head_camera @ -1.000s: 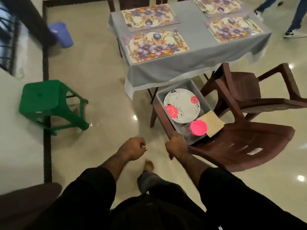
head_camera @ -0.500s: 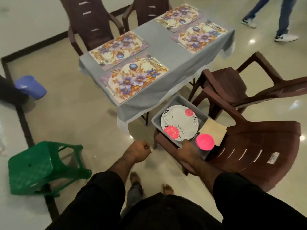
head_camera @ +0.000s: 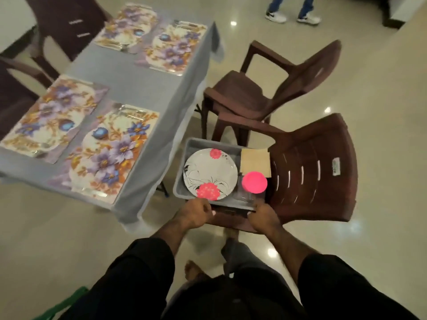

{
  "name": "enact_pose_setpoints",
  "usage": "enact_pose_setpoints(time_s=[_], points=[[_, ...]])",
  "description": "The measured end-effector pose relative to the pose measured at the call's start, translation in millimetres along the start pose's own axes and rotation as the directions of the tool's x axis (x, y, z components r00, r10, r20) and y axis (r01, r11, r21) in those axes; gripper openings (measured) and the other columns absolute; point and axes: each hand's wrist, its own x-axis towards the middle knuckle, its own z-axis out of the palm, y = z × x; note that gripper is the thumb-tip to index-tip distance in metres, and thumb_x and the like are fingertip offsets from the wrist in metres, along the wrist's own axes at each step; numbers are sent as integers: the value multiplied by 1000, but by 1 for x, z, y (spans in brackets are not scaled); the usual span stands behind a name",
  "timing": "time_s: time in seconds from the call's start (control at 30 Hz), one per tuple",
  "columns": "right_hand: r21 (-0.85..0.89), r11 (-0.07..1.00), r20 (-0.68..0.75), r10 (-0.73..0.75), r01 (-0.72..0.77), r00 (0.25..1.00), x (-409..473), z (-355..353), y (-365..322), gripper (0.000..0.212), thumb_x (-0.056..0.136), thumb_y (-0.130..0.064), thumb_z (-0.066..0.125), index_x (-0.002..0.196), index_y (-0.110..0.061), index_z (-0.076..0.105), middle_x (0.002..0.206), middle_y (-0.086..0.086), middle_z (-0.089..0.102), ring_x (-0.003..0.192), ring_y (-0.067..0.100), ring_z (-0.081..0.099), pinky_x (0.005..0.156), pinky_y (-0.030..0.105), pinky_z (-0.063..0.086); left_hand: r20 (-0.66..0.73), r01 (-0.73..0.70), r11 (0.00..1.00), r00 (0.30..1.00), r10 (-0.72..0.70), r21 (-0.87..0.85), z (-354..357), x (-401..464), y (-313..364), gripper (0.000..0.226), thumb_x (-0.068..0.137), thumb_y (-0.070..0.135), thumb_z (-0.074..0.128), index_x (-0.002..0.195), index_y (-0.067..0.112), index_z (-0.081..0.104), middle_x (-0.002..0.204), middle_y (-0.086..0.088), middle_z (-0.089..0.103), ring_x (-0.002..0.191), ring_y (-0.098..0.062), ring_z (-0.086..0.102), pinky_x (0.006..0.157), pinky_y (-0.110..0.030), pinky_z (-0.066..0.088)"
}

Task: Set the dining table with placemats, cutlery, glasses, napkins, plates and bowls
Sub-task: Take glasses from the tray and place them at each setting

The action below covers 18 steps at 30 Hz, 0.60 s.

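Nearest, the left hand (head_camera: 196, 212) and right hand (head_camera: 263, 214) both grip the near rim of a grey tub (head_camera: 182, 181), fingers curled closed over its edge. The tub sits on a brown chair (head_camera: 309, 172) and holds a flowered plate (head_camera: 210, 174), a pink bowl (head_camera: 254, 182) to its right, and tan napkins (head_camera: 255, 162) just beyond (glasses too blurred to tell). Farther left, the worktop (head_camera: 143, 88) carries four floral placemats (head_camera: 108, 151), each with cutlery (head_camera: 129, 113).
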Motion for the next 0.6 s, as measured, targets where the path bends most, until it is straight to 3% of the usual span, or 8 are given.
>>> enact_pose_setpoints(time_s=[0.2, 0.43, 0.6], points=[[143, 983, -19, 121, -117, 992, 61, -5, 12, 40, 92, -15, 65, 130, -5, 57, 124, 21, 67, 116, 42, 63, 90, 39, 49, 97, -27, 995, 995, 18, 97, 2, 61, 26, 29, 79, 57, 71, 89, 30, 68, 96, 6, 73, 93, -20, 69, 89, -38, 59], [225, 935, -35, 290, -276, 956, 153, -3, 20, 69, 90, -20, 72, 150, -7, 39, 139, 25, 51, 121, 49, 58, 94, 48, 51, 134, -38, 980, 991, 12, 194, 9, 145, 42, 21, 94, 45, 73, 101, 25, 72, 102, 1, 74, 97, -23, 68, 87, -34, 56], [190, 906, -49, 393, -378, 918, 212, 4, 40, 73, 89, -23, 71, 152, -13, 34, 144, 22, 47, 124, 49, 55, 89, 51, 52, 199, -70, 987, 979, 39, 146, 39, 216, 58, 23, 97, 43, 70, 106, 22, 71, 105, -5, 74, 100, -28, 68, 87, -37, 55]])
